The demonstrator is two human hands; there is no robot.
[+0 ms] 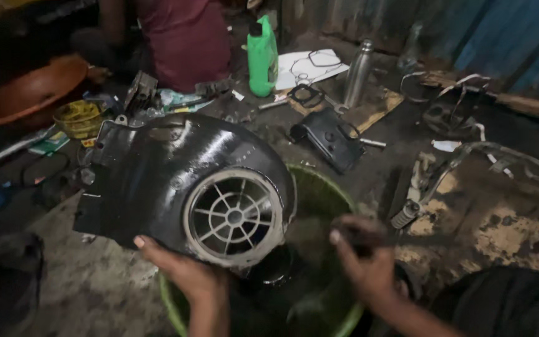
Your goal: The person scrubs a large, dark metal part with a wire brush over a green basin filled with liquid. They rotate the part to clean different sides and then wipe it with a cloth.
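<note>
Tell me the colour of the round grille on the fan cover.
Pale grey-white round grille, set in the glossy black plastic fan cover; head view.

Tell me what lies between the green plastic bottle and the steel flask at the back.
In the head view, a white sheet with dark ring gaskets on it lies between the green plastic bottle and the steel flask; a dark square gasket sits just below it.

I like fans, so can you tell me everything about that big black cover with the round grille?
The black cover is a curved, glossy shell, plastic by its look, wet and grimy. A round pale grille with spokes like a wheel sits in its lower right. It has small tabs at its upper left edge. It is held tilted over a green basin. The left hand grips its bottom edge; the right hand is apart from it.
</note>
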